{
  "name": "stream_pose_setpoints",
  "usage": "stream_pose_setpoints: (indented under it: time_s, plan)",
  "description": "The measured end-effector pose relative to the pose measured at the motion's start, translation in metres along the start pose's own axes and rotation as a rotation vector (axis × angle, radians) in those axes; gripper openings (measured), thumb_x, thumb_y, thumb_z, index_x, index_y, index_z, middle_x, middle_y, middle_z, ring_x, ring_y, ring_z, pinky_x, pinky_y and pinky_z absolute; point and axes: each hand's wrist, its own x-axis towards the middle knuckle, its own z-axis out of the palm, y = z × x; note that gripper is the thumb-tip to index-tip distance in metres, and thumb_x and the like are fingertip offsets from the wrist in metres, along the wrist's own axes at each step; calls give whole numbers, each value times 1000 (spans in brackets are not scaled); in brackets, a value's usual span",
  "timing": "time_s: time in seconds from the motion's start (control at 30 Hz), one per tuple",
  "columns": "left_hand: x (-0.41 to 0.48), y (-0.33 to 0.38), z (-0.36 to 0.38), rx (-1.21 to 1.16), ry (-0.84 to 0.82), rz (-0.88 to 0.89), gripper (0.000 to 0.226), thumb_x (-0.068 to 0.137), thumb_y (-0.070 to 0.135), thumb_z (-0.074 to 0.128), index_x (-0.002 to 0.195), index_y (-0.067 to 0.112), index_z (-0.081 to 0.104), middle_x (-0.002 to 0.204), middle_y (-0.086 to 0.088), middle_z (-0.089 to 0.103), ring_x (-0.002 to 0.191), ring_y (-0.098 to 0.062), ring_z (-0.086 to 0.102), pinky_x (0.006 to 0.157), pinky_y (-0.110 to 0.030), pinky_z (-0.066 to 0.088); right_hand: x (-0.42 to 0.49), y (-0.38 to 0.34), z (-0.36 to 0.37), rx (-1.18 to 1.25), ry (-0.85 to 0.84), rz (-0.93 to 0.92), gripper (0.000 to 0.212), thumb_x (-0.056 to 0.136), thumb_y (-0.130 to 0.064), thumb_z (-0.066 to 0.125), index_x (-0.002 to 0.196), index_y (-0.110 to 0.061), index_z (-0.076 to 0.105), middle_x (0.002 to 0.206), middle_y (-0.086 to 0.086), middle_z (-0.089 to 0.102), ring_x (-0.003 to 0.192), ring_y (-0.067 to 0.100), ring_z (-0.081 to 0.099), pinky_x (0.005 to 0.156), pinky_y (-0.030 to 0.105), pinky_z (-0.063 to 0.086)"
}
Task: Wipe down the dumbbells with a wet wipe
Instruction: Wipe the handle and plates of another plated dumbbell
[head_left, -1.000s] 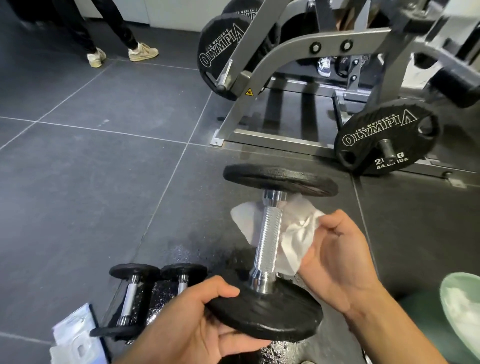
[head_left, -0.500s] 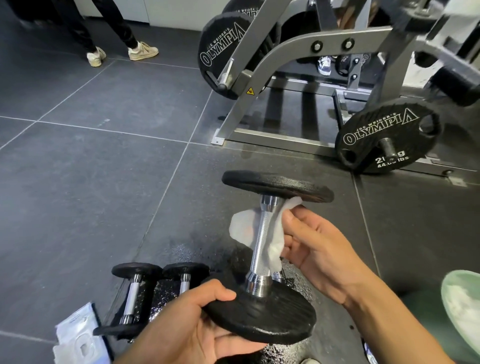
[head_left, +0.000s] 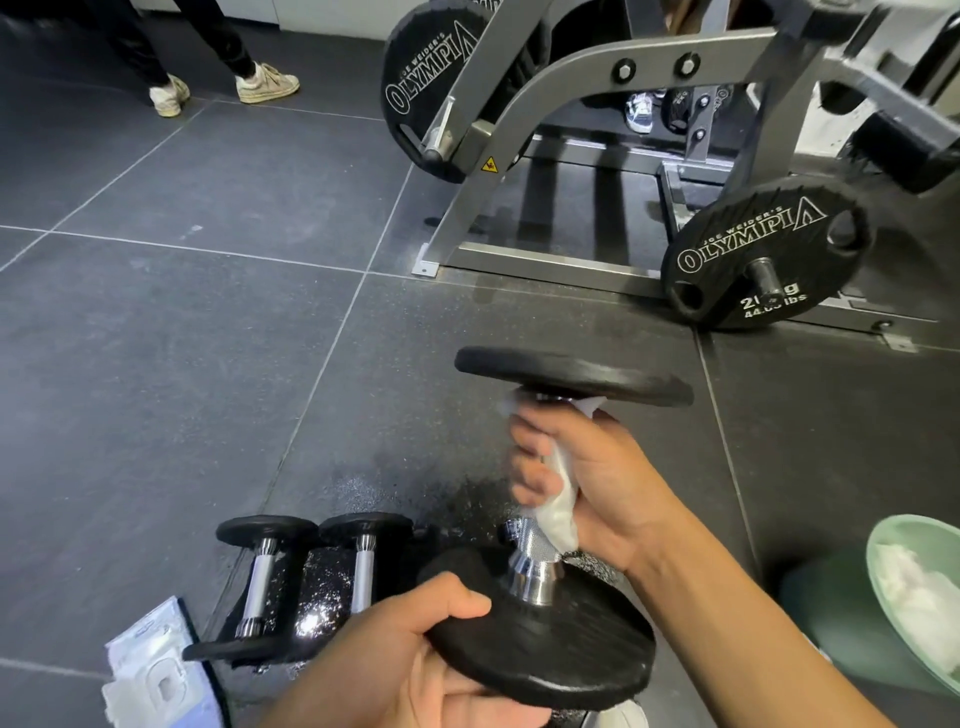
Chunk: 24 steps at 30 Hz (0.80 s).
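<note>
Gym floor (head_left: 156, 338) at right: green bowl (head_left: 904, 530) holding crumpled white wipes (head_left: 919, 587)

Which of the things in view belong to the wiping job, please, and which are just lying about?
Job: held dumbbell, wet wipe, left hand, right hand, floor dumbbells, wipe packet.
Lying about: weight plate, machine frame, bystander's shoes.

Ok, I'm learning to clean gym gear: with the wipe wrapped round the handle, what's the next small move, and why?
Probably slide the right hand, gripping the wet wipe round the handle of the dumbbell, down toward the lower plate: the knurled steel there shows bare below the wipe, and the left hand holds that plate steady.
</note>
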Motion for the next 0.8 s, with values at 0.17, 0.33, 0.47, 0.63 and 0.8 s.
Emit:
stream_pose_setpoints:
  time_s: [0.17, 0.33, 0.47, 0.63, 0.8]
  plan:
    - [-9, 0, 4, 21, -72, 158, 24, 94, -8, 61, 117, -6, 69, 95, -37, 75, 77, -53, 76, 52, -58, 62, 15, 19, 14, 35, 392, -137, 15, 95, -6, 69, 88, -10, 55, 55, -1, 39, 40, 10, 35, 42, 23, 32]
    - [-8, -12, 21, 93, 161, 417, 44, 95, -5, 67, 119, 32, 61, 112, -15, 73, 92, -40, 77, 60, -49, 65, 18, 24, 18, 135, 628, -229, 35, 94, -6, 70, 65, -15, 54, 53, 0, 46, 40, 10, 42, 40, 20, 36]
    - [-17, 1, 14, 156, 105, 397, 24, 97, -4, 61, 115, 12, 66, 92, -22, 79, 73, -44, 79, 51, -49, 63, 18, 13, 11, 126, 451, -178, 36, 93, 0, 64, 63, -19, 55, 50, -3, 40, 40, 9, 35, 44, 22, 31]
    - [-17, 16, -5, 157, -70, 231, 27, 81, -15, 46, 73, -20, 71, 79, -23, 58, 40, -28, 58, 33, -27, 50, 3, -3, 0, 18, -106, 54, 13, 80, -2, 68, 73, -13, 68, 42, -7, 37, 37, 6, 36, 46, 21, 33]
    - [-9, 24, -5, 18, -176, 179, 33, 57, 12, 65, 77, -13, 73, 73, -22, 64, 49, -28, 68, 48, -34, 59, -2, 5, -7, -111, -297, 185, 36, 89, -5, 58, 54, -14, 54, 48, 1, 45, 48, 14, 46, 64, 28, 49]
